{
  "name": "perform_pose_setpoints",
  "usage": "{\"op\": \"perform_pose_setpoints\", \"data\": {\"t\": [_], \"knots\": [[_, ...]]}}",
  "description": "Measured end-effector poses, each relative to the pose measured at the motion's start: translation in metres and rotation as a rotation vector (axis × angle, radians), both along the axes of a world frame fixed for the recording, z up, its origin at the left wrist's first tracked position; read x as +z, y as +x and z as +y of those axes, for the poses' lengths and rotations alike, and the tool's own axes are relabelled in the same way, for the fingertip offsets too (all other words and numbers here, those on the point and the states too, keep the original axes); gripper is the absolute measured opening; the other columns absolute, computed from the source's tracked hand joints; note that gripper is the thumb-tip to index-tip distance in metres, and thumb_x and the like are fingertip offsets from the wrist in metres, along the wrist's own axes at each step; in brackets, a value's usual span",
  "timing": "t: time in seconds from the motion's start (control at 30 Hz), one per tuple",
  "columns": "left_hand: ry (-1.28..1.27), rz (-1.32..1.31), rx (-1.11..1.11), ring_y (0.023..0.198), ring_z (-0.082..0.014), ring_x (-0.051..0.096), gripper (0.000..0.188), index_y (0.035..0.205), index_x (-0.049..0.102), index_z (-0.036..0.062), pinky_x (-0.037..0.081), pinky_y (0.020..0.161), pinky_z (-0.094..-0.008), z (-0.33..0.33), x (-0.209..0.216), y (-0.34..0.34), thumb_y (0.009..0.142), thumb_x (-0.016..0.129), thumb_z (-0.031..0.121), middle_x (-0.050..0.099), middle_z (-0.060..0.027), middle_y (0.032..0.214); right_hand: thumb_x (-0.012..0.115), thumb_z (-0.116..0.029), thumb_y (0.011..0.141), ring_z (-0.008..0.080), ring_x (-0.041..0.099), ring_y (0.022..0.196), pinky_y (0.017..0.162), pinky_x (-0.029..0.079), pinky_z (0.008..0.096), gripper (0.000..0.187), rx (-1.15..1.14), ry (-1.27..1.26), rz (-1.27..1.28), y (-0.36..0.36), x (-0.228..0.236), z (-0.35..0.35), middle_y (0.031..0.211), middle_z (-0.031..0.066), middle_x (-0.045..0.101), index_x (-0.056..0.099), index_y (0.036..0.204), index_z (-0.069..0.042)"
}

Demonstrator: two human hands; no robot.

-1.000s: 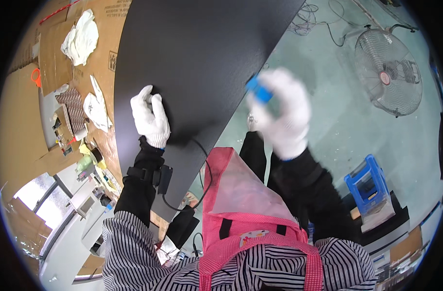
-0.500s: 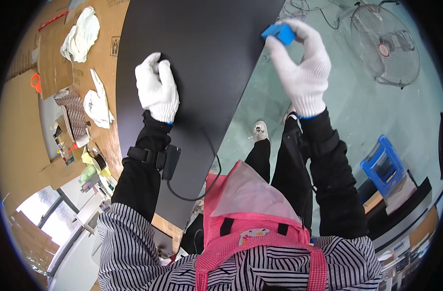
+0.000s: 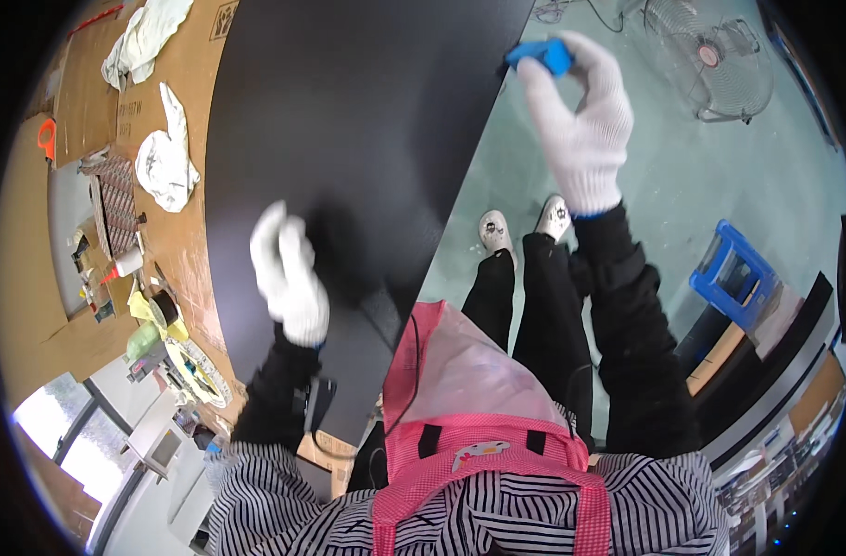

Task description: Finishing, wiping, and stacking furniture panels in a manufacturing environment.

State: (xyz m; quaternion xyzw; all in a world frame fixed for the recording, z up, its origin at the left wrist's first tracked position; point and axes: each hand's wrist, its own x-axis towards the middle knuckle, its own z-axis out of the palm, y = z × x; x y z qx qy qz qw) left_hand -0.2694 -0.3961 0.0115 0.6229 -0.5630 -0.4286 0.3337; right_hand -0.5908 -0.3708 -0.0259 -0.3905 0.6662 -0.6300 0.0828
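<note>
A large black board (image 3: 349, 120) with a smooth face lies in front of me, its right edge running diagonally. My right hand (image 3: 585, 120), in a white knit glove, pinches a small blue block-shaped tool (image 3: 553, 57) between thumb and fingers. The tool sits against the far part of the board's right edge; its exact kind cannot be told. Over the left side of the board is my left hand (image 3: 291, 278), gloved too, slightly blurred, with its fingers loosely stretched and nothing in them. A dark shadow falls on the board beside it.
Brown cardboard (image 3: 177, 250) left of the board bears a crumpled white glove (image 3: 168, 167), a white cloth (image 3: 150, 42), orange-handled scissors (image 3: 47, 137), and rolls of tape (image 3: 201, 371). On the right stand a floor fan (image 3: 710, 57) and a blue plastic stool (image 3: 733, 273).
My left hand has drawn back toward me over the board, its fingers straightening. The right hand keeps hold of the blue tool at the board's edge. The view has shifted slightly.
</note>
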Motion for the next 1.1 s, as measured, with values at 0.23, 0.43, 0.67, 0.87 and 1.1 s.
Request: {"op": "perform_pose_setpoints", "data": {"t": [0.23, 0.43, 0.67, 0.87, 1.1], "knots": [[-0.084, -0.470, -0.002, 0.089, -0.0137, 0.054, 0.030, 0.129, 0.058, -0.0073, 0.050, 0.082, -0.0301, 0.141, -0.005, 0.214, 0.100, 0.053, -0.004, 0.057, -0.0090, 0.108, 0.078, -0.005, 0.073, 0.0313, 0.066, 0.081, 0.074, 0.052, 0.0404, 0.030, 0.301, 0.041, 0.090, 0.131, 0.001, 0.089, 0.094, 0.0108, 0.070, 0.068, 0.101, -0.007], [-0.347, -0.674, -0.233, 0.082, -0.0169, 0.053, 0.034, 0.128, 0.058, -0.0103, 0.051, 0.074, -0.0309, 0.157, -0.016, 0.234, 0.094, 0.056, -0.007, 0.052, -0.0110, 0.100, 0.078, -0.013, 0.072, 0.0328, 0.065, 0.084, 0.076, 0.052, 0.0425, 0.026, 0.801, 0.390, -0.035, 0.158, 0.015, 0.124, 0.097, 0.0105, 0.069, 0.068, 0.095, -0.008], [-0.318, -0.371, -0.213, 0.088, -0.0112, 0.049, 0.031, 0.131, 0.055, -0.0064, 0.047, 0.084, -0.0262, 0.152, -0.028, 0.225, 0.100, 0.055, -0.006, 0.052, -0.0063, 0.107, 0.083, -0.007, 0.079, 0.0268, 0.070, 0.090, 0.082, 0.056, 0.0353, 0.034, 0.164, -0.047, 0.081, 0.143, -0.016, 0.092, 0.099, 0.0109, 0.071, 0.069, 0.110, -0.004], [-0.359, -0.390, -0.199, 0.090, -0.0096, 0.051, 0.028, 0.130, 0.057, -0.0051, 0.048, 0.086, -0.0249, 0.149, -0.031, 0.221, 0.102, 0.056, -0.003, 0.054, -0.0059, 0.106, 0.085, -0.016, 0.068, 0.0279, 0.066, 0.106, 0.096, 0.051, 0.0410, 0.041, 0.642, 0.075, 0.026, 0.299, -0.010, 0.231, 0.109, 0.0056, 0.070, 0.069, 0.106, -0.012], [-0.499, -0.521, -0.197, 0.083, -0.0140, 0.060, 0.024, 0.123, 0.064, -0.0030, 0.052, 0.079, -0.0284, 0.144, -0.039, 0.237, 0.100, 0.064, 0.002, 0.064, -0.0101, 0.104, 0.084, -0.008, 0.074, 0.0268, 0.071, 0.093, 0.086, 0.056, 0.0378, 0.038, 0.287, -0.001, -0.075, 0.270, -0.007, 0.193, 0.100, 0.0097, 0.072, 0.071, 0.110, -0.006]]}}
